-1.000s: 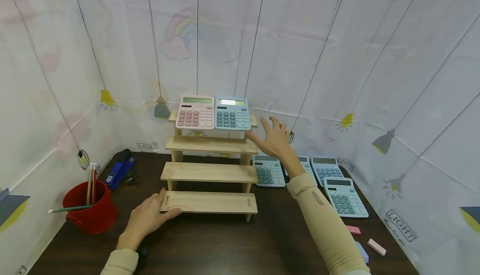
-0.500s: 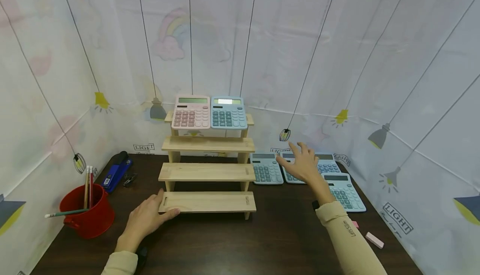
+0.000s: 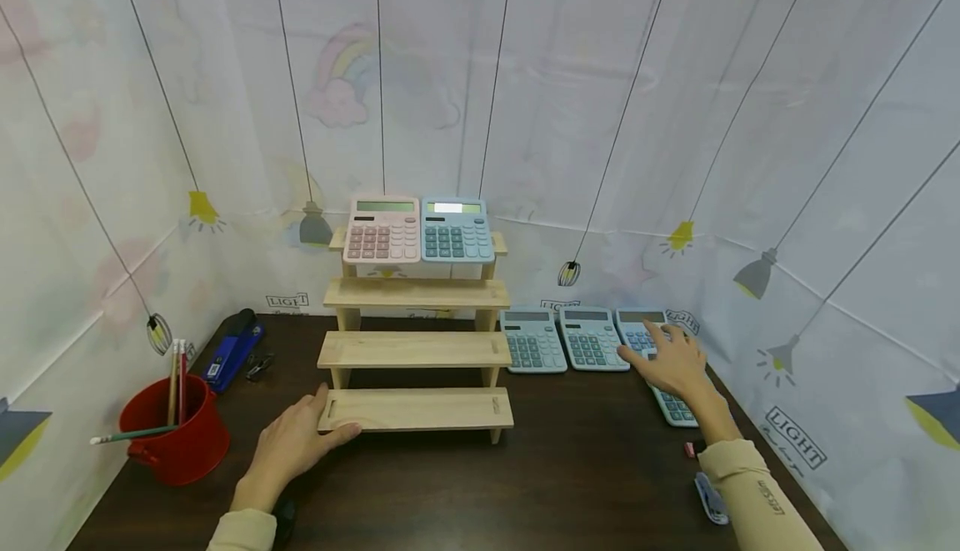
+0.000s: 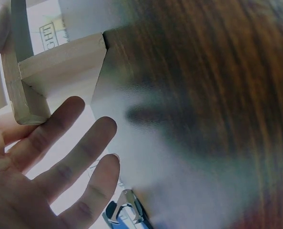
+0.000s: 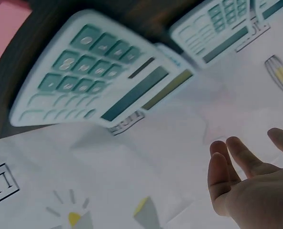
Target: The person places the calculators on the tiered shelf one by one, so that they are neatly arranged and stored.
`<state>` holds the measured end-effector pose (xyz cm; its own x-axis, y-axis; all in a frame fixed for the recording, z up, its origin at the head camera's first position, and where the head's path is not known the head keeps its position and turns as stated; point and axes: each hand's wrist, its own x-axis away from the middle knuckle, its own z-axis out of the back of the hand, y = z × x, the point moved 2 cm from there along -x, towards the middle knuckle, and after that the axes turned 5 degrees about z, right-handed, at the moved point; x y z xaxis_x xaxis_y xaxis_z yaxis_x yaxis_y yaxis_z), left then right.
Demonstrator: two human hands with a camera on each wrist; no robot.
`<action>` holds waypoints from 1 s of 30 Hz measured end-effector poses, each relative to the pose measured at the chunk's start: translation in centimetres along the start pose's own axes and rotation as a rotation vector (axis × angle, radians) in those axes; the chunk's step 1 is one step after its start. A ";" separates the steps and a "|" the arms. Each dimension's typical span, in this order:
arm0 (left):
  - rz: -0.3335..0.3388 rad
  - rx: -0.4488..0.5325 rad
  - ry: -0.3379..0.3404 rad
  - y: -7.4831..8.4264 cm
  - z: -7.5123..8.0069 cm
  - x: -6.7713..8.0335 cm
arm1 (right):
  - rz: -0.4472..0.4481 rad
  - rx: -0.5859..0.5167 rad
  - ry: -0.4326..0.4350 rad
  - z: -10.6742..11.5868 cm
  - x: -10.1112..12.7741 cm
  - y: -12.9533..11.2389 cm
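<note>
My left hand [image 3: 288, 451] touches the left end of the lowest board of a four-step wooden display stand [image 3: 420, 409]; its fingers extend straight past the stand's end [image 4: 70, 62] in the left wrist view. My right hand [image 3: 671, 368] hovers with spread fingers over light blue calculators at the right, holding nothing. Its fingers partly cover a blue calculator [image 3: 637, 338] and the greener one [image 3: 675, 409] in front of it. Two more calculators, one [image 3: 532, 351] beside the stand and another [image 3: 594, 347], lie leftward. A pink calculator [image 3: 382, 230] and a blue calculator [image 3: 456, 242] stand on the top step.
A red cup [image 3: 180, 443] with several pencils stands at the left. Behind it lie a blue stapler [image 3: 232, 351] and a small dark metal item [image 3: 259, 366]. A pink block [image 3: 690, 449] and a small pale-blue object [image 3: 711, 497] lie near my right sleeve. Printed curtain [image 3: 562, 117] encloses the table.
My right hand has moved from beside the top step, rightward and down, to above the right-hand calculators. My left hand stays at the lowest board. The view has shifted slightly.
</note>
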<state>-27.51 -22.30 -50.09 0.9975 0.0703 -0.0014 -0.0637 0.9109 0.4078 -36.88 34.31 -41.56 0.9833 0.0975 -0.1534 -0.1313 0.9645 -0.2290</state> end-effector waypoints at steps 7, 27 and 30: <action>-0.017 0.001 0.015 0.1 0.2 0.1 | -0.070 0.018 -0.074 -0.3 0.8 3.9; -0.005 0.023 0.012 0.0 0.0 0.1 | -0.189 0.049 -0.375 -2.5 0.3 10.0; -0.001 0.023 0.018 -0.2 0.0 0.1 | -0.193 0.040 -0.404 -3.1 0.1 10.4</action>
<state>-27.39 -22.42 -50.19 0.9969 0.0768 -0.0182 -0.0616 0.9015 0.4283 -38.56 43.64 -46.92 0.9606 -0.0048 0.2780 0.0563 0.9825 -0.1776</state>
